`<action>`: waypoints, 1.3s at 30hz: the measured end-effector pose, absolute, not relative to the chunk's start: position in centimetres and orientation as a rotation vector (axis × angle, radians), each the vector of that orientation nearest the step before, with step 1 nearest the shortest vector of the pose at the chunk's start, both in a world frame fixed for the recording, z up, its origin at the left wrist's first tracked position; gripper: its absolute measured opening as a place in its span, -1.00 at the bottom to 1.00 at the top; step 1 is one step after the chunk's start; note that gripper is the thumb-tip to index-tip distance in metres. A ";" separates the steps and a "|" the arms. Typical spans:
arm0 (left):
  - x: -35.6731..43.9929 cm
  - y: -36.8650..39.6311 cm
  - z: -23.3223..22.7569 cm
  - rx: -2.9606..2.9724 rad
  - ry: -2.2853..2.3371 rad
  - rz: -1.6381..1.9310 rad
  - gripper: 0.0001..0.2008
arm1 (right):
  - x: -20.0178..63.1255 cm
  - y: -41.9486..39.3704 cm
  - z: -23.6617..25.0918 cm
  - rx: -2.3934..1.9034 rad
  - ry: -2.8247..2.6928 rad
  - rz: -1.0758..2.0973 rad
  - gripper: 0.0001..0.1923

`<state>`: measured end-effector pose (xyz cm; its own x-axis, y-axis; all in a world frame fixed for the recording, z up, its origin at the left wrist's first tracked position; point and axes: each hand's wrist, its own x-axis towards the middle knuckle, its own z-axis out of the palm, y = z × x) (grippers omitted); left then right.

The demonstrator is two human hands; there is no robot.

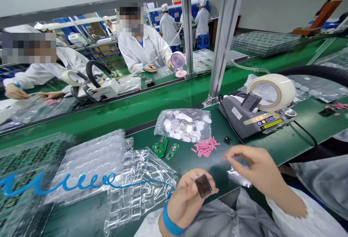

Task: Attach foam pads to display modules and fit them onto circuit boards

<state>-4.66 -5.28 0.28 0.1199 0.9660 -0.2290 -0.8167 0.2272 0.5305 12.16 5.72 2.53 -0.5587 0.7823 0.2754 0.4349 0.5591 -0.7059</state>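
My left hand (187,197), wearing a blue wrist strap (171,221), holds a small square display module (203,186) with a dark face and a pale clear rim. The dark face is turned up toward me. To its right, my right hand (252,164) is raised over the table edge with thumb and forefinger pinched together; whatever lies between the tips is too small to make out. Just beyond the right fingertips are a small black part (227,140) and a pile of pink strips (206,147). A crumpled clear plastic piece (239,176) lies below that hand.
A bag of white tabbed pieces (185,124) and several green circuit boards (160,147) lie ahead. Clear trays (89,164) stack at left, crossed by a blue coiled cord (81,182). A grey tape machine (241,117) stands at right. Co-workers (144,44) sit across the bench.
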 end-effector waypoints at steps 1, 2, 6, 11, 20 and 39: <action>-4.5 -5.3 0.3 0.308 0.596 1.326 -0.63 | 11.8 4.5 3.8 -0.832 -2.201 0.828 -0.88; -4.4 -5.3 0.4 0.308 0.599 1.321 -0.63 | 11.4 3.5 4.9 -0.735 -2.198 0.825 -0.87; -4.0 -5.3 0.7 0.290 0.600 1.297 -0.66 | 9.6 1.5 5.8 -0.645 -2.249 0.537 -0.85; -4.0 -5.7 0.5 0.259 0.597 1.309 -0.70 | 8.7 1.8 3.9 -0.668 -2.251 0.470 -0.83; -4.7 -7.0 -1.5 0.102 0.605 1.273 -0.68 | 8.4 1.7 2.2 -0.599 -2.325 0.517 -0.79; -6.7 -7.7 -2.6 0.025 0.483 1.319 -0.73 | 2.2 17.0 -7.1 -1.220 -2.679 0.425 -0.81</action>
<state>-6.74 -7.67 -2.57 0.1650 0.9312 -0.3252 -0.9209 0.2635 0.2874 2.22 16.97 -7.11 -0.6518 0.7576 0.0339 0.7100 0.6253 -0.3238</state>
